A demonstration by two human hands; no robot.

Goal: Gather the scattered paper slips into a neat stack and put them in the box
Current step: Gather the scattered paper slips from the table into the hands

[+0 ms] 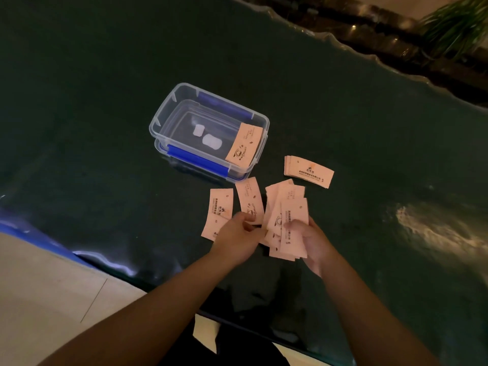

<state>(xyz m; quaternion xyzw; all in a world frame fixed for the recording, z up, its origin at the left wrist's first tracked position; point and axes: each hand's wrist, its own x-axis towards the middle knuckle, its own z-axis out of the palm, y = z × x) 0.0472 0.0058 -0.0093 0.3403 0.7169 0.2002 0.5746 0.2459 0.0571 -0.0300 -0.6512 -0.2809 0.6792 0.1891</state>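
Pale orange paper slips with black print lie on a dark green table. My right hand (pixel 310 240) holds a loose fan of several slips (pixel 286 210). My left hand (pixel 239 237) pinches the lower end of a single slip (pixel 249 198). Another slip (pixel 217 207) lies flat just left of it, partly under my left hand. A small pile of slips (pixel 309 171) rests apart to the upper right. One slip (pixel 244 145) leans inside the right end of the clear plastic box (pixel 163 114), which has blue latches.
Two small white pieces (pixel 208 138) lie on the box floor. The dark table (pixel 369 233) has a wavy far edge at upper right, with a potted plant (pixel 454 25) beyond. The near table edge runs at lower left above a pale tiled floor (pixel 39 286).
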